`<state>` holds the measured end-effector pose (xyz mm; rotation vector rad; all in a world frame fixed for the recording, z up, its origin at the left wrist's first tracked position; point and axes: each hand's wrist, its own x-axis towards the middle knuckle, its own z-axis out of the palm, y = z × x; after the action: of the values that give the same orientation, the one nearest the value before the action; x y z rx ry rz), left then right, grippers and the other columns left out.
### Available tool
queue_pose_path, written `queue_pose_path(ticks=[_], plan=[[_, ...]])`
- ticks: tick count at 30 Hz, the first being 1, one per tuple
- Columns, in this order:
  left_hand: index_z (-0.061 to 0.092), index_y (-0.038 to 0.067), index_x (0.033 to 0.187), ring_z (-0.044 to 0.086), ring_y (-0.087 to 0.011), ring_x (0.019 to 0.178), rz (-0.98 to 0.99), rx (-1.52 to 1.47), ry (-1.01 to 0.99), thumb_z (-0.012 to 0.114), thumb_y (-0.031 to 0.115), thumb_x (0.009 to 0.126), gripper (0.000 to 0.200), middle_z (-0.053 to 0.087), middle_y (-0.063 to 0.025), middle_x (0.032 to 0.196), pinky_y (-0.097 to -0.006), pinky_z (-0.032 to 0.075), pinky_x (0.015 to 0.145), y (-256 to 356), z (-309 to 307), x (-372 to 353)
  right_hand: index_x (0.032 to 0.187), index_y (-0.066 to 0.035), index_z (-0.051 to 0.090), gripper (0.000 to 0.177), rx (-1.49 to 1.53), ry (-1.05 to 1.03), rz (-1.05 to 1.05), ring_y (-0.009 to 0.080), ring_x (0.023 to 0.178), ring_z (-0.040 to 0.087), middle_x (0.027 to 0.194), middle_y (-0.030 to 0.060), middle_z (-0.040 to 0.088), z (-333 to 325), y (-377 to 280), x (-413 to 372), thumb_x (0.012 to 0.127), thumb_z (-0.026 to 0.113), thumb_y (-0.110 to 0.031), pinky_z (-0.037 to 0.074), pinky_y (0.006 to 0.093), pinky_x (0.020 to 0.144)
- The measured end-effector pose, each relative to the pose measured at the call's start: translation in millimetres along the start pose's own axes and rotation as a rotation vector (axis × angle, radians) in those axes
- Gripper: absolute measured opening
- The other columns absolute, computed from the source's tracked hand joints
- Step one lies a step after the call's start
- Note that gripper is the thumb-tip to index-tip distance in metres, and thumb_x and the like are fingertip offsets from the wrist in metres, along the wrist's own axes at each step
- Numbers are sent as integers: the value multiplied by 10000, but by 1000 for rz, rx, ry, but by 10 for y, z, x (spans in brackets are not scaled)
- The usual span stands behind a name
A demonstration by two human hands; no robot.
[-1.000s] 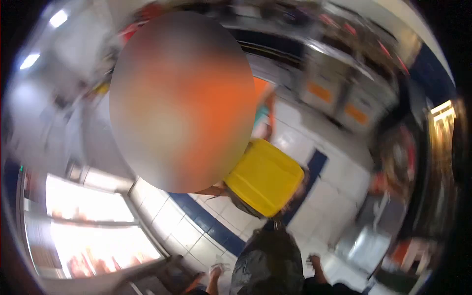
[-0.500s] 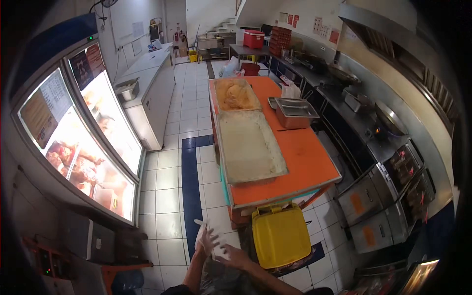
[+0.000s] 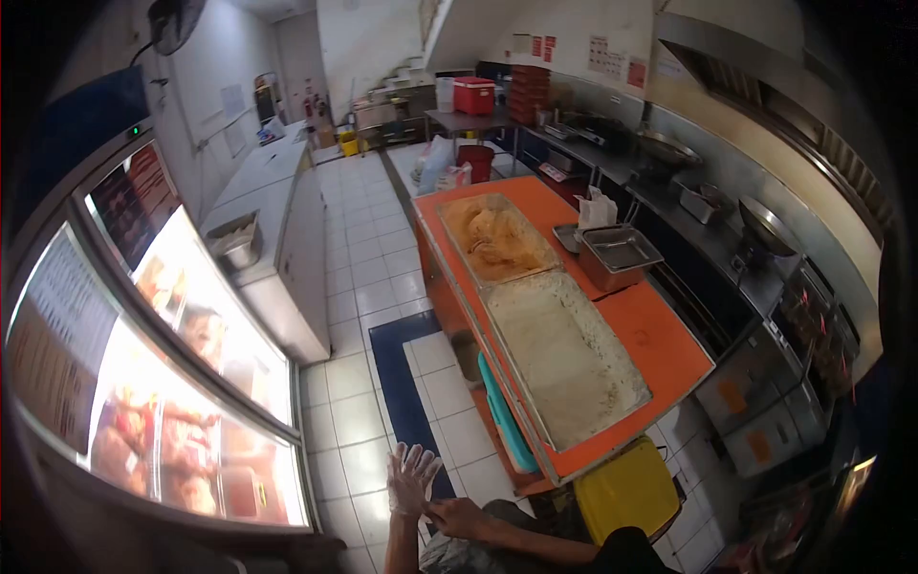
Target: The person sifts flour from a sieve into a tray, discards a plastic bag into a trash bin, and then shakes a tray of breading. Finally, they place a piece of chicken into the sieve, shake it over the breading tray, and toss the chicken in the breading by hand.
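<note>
My left hand is raised low in the view, fingers spread, inside a clear plastic glove. At its wrist, my right hand is bare and closed, its fingertips pinched on the glove's cuff. Up and to the right, two long trays sit on an orange-topped table. The nearer tray holds pale flour; orange-brown powdery breading fills the farther one.
A lit glass-door fridge with packed meat stands on the left. Beside the table's near end is a yellow lidded bin. Metal pans rest on the table, and woks line the right counter.
My view has turned left and moved nearer the table and fridge. My right hand has closed in on my left wrist, and the loose glove now sits over the spread left fingers.
</note>
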<state>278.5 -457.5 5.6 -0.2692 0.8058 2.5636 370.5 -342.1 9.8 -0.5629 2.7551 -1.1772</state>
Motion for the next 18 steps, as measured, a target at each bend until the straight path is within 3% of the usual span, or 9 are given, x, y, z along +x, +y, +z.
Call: queue_pose_path(ticks=[2, 3, 6, 7, 8, 10, 14, 18], plan=[[373, 73, 1380, 467, -333, 1231, 41, 152, 41, 458, 511, 969, 607, 448, -160, 1328, -508, 414, 1053, 71, -104, 510, 993, -68, 583, 222, 70, 82, 39, 369, 746, 639, 812, 165, 628, -155, 151, 280, 936, 521, -274, 504, 494, 646], [479, 41, 1256, 552, -281, 1113, 47, 98, 42, 497, 463, 967, 512, 538, -132, 1183, -458, 477, 985, 83, -28, 755, 993, -68, 583, 222, 72, 98, 50, 369, 746, 639, 812, 165, 628, -265, 258, 410, 936, 521, -274, 504, 494, 646], [530, 59, 1196, 587, -264, 1022, -16, 275, 5, 519, 416, 968, 424, 573, -112, 1104, -436, 499, 930, 282, 349, 1654, 987, -71, 592, 245, 64, 125, 114, 353, 789, 644, 809, 145, 634, -651, 568, 785, 937, 533, -303, 503, 468, 686], [561, 60, 1161, 632, -233, 915, -19, 263, -33, 560, 362, 958, 364, 620, -90, 1019, -392, 533, 843, 364, 553, 1928, 982, -75, 601, 243, 162, 122, 236, 346, 803, 644, 804, 142, 633, -844, 683, 906, 932, 546, -307, 502, 455, 697], [561, 60, 1161, 632, -233, 915, -15, 279, -41, 560, 362, 958, 364, 620, -90, 1019, -392, 533, 843, 425, 730, 2262, 977, -80, 610, 241, 265, 115, 354, 340, 817, 644, 799, 140, 633, -1023, 843, 1033, 927, 558, -310, 501, 441, 709], [568, 47, 1149, 648, -219, 852, -5, 512, -104, 584, 359, 947, 373, 643, -90, 978, -372, 548, 801, 620, 1052, 2852, 945, -85, 610, 219, 213, 353, 360, 332, 784, 643, 788, 138, 630, -1105, 1308, 1268, 915, 586, -301, 500, 419, 686], [616, -12, 1080, 669, -204, 787, 73, 865, -207, 586, 343, 952, 378, 674, -115, 943, -328, 562, 715, 956, 1909, 3868, 936, -85, 612, 167, 226, 522, 479, 311, 760, 649, 803, 134, 641, -1827, 1788, 1858, 904, 596, -248, 502, 411, 667], [627, 42, 1017, 638, -132, 744, 60, 1250, -432, 582, 354, 962, 320, 656, -44, 886, -295, 533, 676, 1014, 2595, 4954, 944, -68, 608, 130, 273, 658, 605, 313, 752, 650, 839, 129, 651, -2594, 1815, 2308, 886, 590, -183, 505, 406, 657]])
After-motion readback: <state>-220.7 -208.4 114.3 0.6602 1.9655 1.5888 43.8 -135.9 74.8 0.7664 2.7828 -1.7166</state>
